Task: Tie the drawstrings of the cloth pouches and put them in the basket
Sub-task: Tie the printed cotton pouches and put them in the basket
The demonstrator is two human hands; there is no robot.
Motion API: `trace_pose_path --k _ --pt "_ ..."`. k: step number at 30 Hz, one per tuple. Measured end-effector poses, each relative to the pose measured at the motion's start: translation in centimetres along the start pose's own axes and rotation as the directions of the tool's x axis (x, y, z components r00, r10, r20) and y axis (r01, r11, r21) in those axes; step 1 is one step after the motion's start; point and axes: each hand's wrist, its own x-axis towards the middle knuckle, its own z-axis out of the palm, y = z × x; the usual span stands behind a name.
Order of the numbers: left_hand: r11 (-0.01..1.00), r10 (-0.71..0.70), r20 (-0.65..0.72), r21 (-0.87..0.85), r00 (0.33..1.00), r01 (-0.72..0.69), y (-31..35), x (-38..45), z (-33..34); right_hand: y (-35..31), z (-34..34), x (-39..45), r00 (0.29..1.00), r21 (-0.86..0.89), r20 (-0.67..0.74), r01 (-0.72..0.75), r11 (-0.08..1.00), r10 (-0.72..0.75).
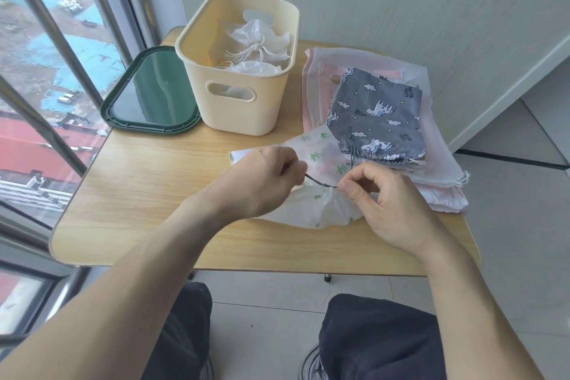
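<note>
A white pouch with small green cactus prints (331,208) lies on the wooden table (148,194) in front of me, its mouth gathered. A dark green drawstring (320,183) runs taut between my hands. My left hand (265,179) pinches one end of it and my right hand (379,194) pinches the other end at the gathered mouth. The cream plastic basket (234,102) stands at the back of the table, and white tied pouches (259,46) lie inside it.
A stack of pouches sits at the right, with a grey unicorn-print pouch (377,111) on top of pink and white ones (431,185). A dark green lid (151,92) lies left of the basket. A window is on the left, a wall behind.
</note>
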Motion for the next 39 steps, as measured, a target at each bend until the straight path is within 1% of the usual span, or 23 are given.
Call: trace_pose_path --k 2,4,5,7,10,12,17,19,21,22,25,28,30,32,37,39 --pt "0.983 -0.051 0.078 -0.175 0.996 0.064 0.3 0.0 -0.1 -0.3 0.4 -0.1 0.999 -0.022 0.038 0.011 1.000 -0.010" --pt "0.915 -0.081 0.146 -0.380 0.986 0.131 0.4 0.0 -0.1 -0.6 0.7 -0.2 0.997 -0.044 0.068 0.028 0.999 -0.025" --pt "0.871 -0.086 0.159 -0.468 0.984 0.152 0.5 0.1 -0.1 -0.8 0.9 -0.2 0.996 -0.047 0.079 0.035 0.998 -0.031" --pt "0.799 -0.100 0.155 -0.576 0.983 0.172 0.5 0.2 0.0 -1.0 1.4 -0.2 0.995 -0.042 0.094 0.048 0.998 -0.044" --pt "0.726 -0.111 0.181 -0.657 0.977 0.204 0.7 0.1 0.2 -1.0 2.0 -0.4 0.991 -0.042 0.124 0.057 0.998 -0.051" --pt "0.709 -0.115 0.203 -0.668 0.972 0.224 0.9 0.1 0.3 -1.0 2.3 -0.5 0.990 -0.035 0.132 0.056 0.998 -0.051" --pt "0.696 -0.135 0.224 -0.672 0.965 0.253 0.8 0.4 0.8 -1.1 2.2 -0.5 0.995 -0.014 0.098 0.035 0.999 -0.034" --pt "0.718 -0.111 0.217 -0.658 0.970 0.229 0.6 0.5 1.1 -0.9 1.9 -0.4 0.998 -0.054 0.063 0.018 0.998 -0.015" --pt "0.759 -0.071 0.188 -0.627 0.980 0.175 0.4 0.5 1.2 -0.7 1.5 -0.4 1.000 -0.108 0.026 0.009 0.994 -0.006" --pt "0.778 -0.047 0.177 -0.610 0.983 0.147 0.4 0.4 1.2 -0.7 1.3 -0.4 1.000 -0.108 0.025 -0.007 0.994 0.010" --pt "0.833 0.015 0.177 -0.546 0.984 0.086 0.3 0.3 1.3 -0.9 1.1 -0.7 0.990 -0.026 0.103 -0.096 0.995 0.098" --pt "0.858 0.008 0.200 -0.504 0.980 0.096 0.3 0.3 1.4 -1.1 1.2 -0.8 0.979 0.089 0.172 -0.127 0.988 0.110" --pt "0.843 -0.020 0.246 -0.518 0.969 0.149 0.3 0.3 1.3 -1.2 1.0 -0.7 0.979 0.184 0.171 -0.141 0.973 0.109" --pt "0.803 -0.032 0.288 -0.562 0.957 0.196 0.4 0.3 1.0 -1.4 0.8 -0.6 0.981 0.234 0.160 -0.143 0.962 0.106" --pt "0.669 -0.018 0.324 -0.700 0.946 0.252 0.5 0.4 0.1 -1.2 0.9 -0.6 0.983 0.208 0.160 -0.120 0.971 0.088" --pt "0.654 -0.037 0.304 -0.713 0.952 0.253 0.4 0.4 -0.1 -1.0 0.9 -0.6 0.983 0.208 0.164 -0.121 0.971 0.087"
